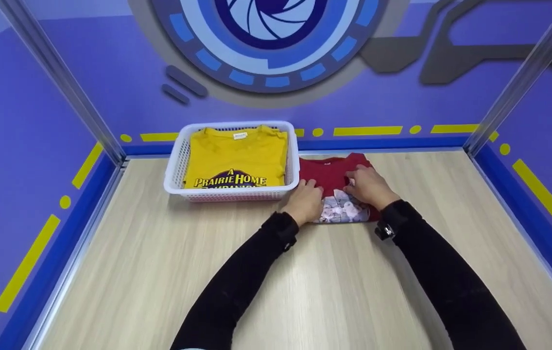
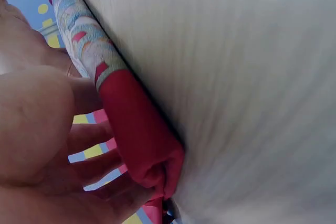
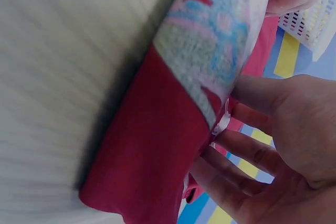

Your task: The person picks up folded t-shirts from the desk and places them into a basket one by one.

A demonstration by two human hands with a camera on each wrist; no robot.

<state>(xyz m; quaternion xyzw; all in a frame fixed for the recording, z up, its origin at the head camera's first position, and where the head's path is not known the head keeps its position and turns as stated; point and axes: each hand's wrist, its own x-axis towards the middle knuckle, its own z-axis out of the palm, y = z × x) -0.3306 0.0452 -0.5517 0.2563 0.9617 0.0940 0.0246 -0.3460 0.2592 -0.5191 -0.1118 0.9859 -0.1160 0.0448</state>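
A red T-shirt (image 1: 311,168) with a pale printed picture (image 1: 341,209) lies folded on the table, collar towards the back wall. My left hand (image 1: 305,201) holds its left side beside the basket, thumb on the near face and fingers bent over the cloth (image 2: 139,124). Opposite, my right hand (image 1: 369,186) pinches the folded layer near the print, with its thumb (image 3: 257,92) in front and the fingers behind. Parts of the fingertips are hidden by cloth in both wrist views.
A white plastic basket (image 1: 171,180) stands left of the red T-shirt, close against it. Inside lies a folded yellow T-shirt (image 1: 242,158) with printed lettering. Blue-purple panels (image 1: 378,107) wall the wooden table (image 1: 183,267) at the back and both sides.
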